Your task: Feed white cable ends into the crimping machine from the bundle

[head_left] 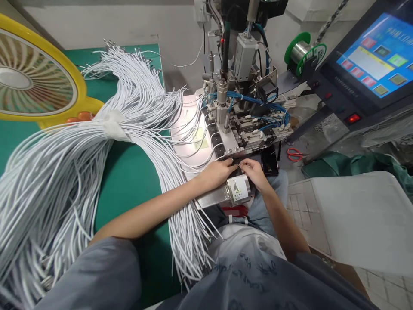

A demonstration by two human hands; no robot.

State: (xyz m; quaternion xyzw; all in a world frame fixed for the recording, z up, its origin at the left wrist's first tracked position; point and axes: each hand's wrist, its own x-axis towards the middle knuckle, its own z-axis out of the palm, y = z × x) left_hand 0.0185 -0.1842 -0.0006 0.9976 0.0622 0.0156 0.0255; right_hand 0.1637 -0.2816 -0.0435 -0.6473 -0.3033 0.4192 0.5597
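My left hand (217, 171) and my right hand (254, 171) meet at the front edge of a small metal machine (240, 125) with blue tubing. Both hands pinch the end of a thin white cable (206, 161) between fingertips, just below the machine's fixture plate. The cable runs back leftward over a lit white plate (190, 129). A big bundle of white cables (74, 172), taped round the middle, lies across the green table (132, 181) to the left. A small metal box with a warning label (239, 189) sits under my right hand.
A yellow fan (35, 77) stands at the far left. A touchscreen panel (377, 56) is at the upper right, with a green solder spool (301, 51) beside it. Red scissors (294, 154) lie right of the machine. A white plastic bin (361, 219) sits at right.
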